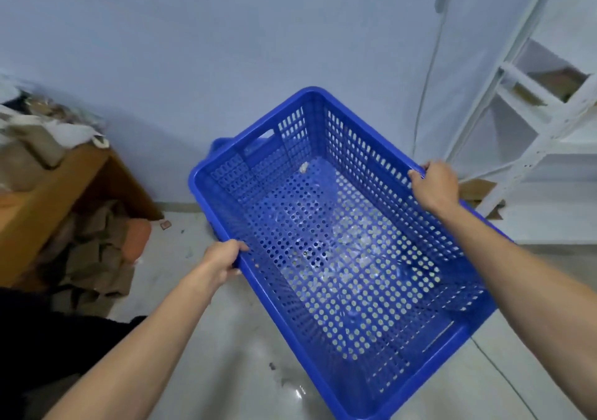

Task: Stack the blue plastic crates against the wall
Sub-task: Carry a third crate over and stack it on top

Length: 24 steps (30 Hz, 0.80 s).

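A big blue perforated plastic crate (339,258) fills the middle of the head view, held tilted above the floor with its far end toward the pale wall (226,48). My left hand (223,263) grips its left long rim. My right hand (434,187) grips the right long rim. The crate is empty apart from a small white scrap near its far end. Behind the far left corner, a bit of another blue crate (219,145) peeks out next to the wall; most of it is hidden.
A wooden table (48,200) piled with paper and bags stands at the left, with cardboard scraps (93,258) underneath. A white metal shelf rack (533,122) stands at the right. A cable (429,74) hangs down the wall. The floor (226,355) is glossy grey tile.
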Each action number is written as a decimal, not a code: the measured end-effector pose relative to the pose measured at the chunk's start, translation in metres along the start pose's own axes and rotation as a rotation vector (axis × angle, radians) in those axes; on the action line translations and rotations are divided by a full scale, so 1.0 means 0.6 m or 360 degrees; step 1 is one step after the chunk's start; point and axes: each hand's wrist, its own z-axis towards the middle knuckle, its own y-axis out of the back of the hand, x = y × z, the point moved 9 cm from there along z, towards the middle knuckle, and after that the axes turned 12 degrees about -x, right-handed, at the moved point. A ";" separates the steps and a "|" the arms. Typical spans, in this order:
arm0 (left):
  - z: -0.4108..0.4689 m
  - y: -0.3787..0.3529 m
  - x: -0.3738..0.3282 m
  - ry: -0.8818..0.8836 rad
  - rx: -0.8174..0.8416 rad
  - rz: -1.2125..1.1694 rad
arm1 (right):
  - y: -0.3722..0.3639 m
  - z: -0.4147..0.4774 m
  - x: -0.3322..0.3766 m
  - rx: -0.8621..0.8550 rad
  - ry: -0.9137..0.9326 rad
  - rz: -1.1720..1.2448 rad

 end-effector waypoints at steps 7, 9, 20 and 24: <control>0.079 -0.028 -0.094 0.0011 -0.0224 -0.0092 | -0.160 0.194 0.165 0.0061 0.0354 0.0118; 0.099 -0.026 -0.118 -0.0018 -0.0329 -0.0119 | -0.191 0.239 0.220 0.0074 0.0437 0.0145; 0.269 0.016 -0.224 -0.0123 -0.0721 -0.0194 | -0.408 0.379 0.505 0.0137 0.0703 0.0193; 0.344 0.039 -0.268 -0.0188 -0.0782 -0.0053 | -0.477 0.409 0.594 0.0094 0.0799 0.0080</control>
